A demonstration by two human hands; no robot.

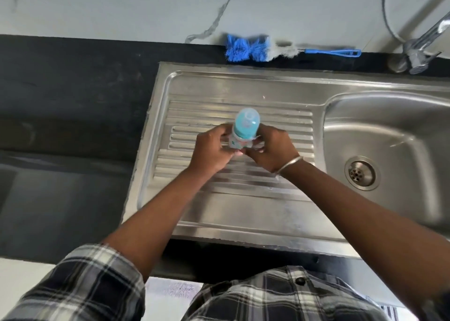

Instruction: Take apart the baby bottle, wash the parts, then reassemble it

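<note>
L hand point(212, 147) & R hand point(269, 150) both grip baby bottle point(243, 132) upright over drainboard point(243, 211), prob. steadying it to unscrew cap.

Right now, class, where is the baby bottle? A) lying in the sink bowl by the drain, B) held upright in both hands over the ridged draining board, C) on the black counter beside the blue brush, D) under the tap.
B: the baby bottle stands upright, cap on, held by the left hand and right hand over the draining board.
</note>
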